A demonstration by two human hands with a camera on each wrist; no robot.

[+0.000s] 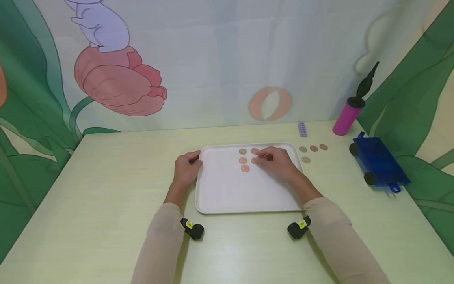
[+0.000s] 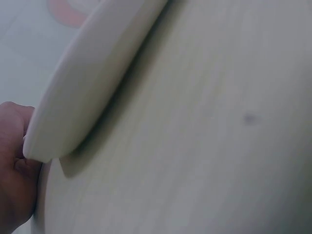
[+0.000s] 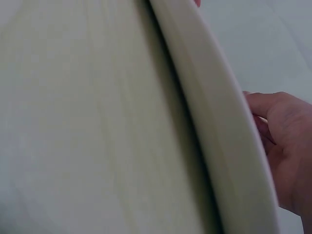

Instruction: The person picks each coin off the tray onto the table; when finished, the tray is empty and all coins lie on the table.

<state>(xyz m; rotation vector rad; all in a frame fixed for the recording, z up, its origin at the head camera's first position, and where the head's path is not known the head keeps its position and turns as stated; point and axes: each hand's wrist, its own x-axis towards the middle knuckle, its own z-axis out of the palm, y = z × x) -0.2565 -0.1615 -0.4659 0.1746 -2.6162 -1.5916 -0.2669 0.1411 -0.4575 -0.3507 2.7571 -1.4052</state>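
Observation:
A white rectangular tray lies on the table with several coins in its upper middle, among them a copper coin and a duller, yellowish coin. My left hand holds the tray's left rim; the left wrist view shows its fingers and thumb at the tray's corner. Over the tray, my right hand has thumb and index finger brought together at a copper coin. Another copper coin lies right by the index fingertip. In the right wrist view the tray wall hides the fingertips.
More coins lie on the table just right of the tray. Behind them is a small purple block. A pink cylinder with a black nozzle stands at the back right, and a blue wheeled toy cart sits near the right edge.

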